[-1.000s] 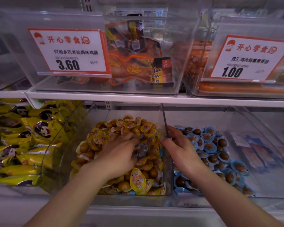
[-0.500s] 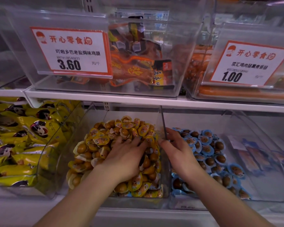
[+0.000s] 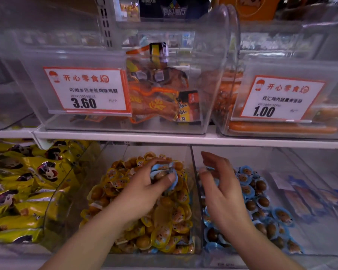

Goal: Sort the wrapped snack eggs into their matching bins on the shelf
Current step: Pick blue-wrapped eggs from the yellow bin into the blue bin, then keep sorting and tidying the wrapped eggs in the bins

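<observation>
Two clear bins stand side by side on the lower shelf. The middle bin (image 3: pixel 82 193) is piled with yellow-wrapped eggs (image 3: pixel 164 227). The bin to its right (image 3: pixel 320 230) holds blue-wrapped eggs (image 3: pixel 261 203). My left hand (image 3: pixel 142 193) is raised over the yellow pile and grips a couple of blue-wrapped eggs (image 3: pixel 162 172) between thumb and fingers. My right hand (image 3: pixel 220 190) hovers over the left end of the blue bin, fingers bent, pinching a blue wrapper (image 3: pixel 210 169) at its fingertips. A clear divider wall (image 3: pixel 193 172) runs between the two hands.
Yellow snack packs (image 3: pixel 27 191) fill the bin at the left. Blue flat packets (image 3: pixel 304 199) lie at the far right. The upper shelf (image 3: pixel 183 140) carries clear bins of orange-wrapped meat snacks (image 3: pixel 156 102) and sausages (image 3: pixel 281 128), with price tags 3.60 (image 3: pixel 86 90) and 1.00 (image 3: pixel 281 98).
My left hand has lifted out of the yellow pile with blue-wrapped eggs in its grip. My right hand has risen from the divider and now pinches a blue wrapper. The view has tilted upward.
</observation>
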Tool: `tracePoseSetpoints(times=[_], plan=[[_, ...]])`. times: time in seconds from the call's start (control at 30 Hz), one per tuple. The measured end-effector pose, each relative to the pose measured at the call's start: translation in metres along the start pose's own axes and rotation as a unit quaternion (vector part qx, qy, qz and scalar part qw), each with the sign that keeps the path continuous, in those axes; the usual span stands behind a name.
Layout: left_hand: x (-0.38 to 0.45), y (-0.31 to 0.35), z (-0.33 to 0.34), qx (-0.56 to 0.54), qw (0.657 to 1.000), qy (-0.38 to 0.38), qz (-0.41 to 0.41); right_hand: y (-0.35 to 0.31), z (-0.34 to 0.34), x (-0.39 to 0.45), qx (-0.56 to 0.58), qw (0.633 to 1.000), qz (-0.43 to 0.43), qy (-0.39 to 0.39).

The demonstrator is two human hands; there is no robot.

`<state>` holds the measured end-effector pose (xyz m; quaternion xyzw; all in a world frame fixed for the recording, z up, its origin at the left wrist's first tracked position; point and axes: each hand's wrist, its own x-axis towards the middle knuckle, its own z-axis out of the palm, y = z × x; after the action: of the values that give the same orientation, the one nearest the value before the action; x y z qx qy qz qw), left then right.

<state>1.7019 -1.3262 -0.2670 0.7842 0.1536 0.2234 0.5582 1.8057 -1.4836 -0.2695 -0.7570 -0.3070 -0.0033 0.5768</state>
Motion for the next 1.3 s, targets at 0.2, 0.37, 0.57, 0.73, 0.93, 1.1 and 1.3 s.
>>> tracePoseSetpoints(times=[0.2,0.37,0.57,0.73,0.93,1.1,1.3], plan=[[-0.032,0.031,0.036,-0.010,0.993,0.096,0.072,-0.059,0.006,-0.033,0.255,0.951,0.153,-0.080],[-0.046,0.021,0.050,0.351,0.925,0.062,0.133,-0.062,0.008,-0.030,0.380,0.883,0.264,-0.079],[-0.057,0.017,0.051,0.237,0.960,0.013,0.150,-0.048,-0.013,-0.024,0.449,0.843,0.280,-0.093],[-0.060,0.002,0.025,0.240,0.960,-0.008,0.146,-0.023,-0.058,0.000,0.246,0.950,0.189,-0.024],[-0.057,-0.028,-0.025,0.342,0.929,-0.033,0.138,0.021,-0.091,0.004,-0.156,0.974,0.086,-0.141],[-0.076,-0.033,-0.059,0.330,0.932,0.043,0.143,0.027,-0.081,0.005,-0.214,0.974,-0.001,-0.069],[-0.113,-0.026,-0.078,0.372,0.920,0.052,0.110,-0.037,-0.021,-0.023,-0.023,0.986,-0.096,-0.132]])
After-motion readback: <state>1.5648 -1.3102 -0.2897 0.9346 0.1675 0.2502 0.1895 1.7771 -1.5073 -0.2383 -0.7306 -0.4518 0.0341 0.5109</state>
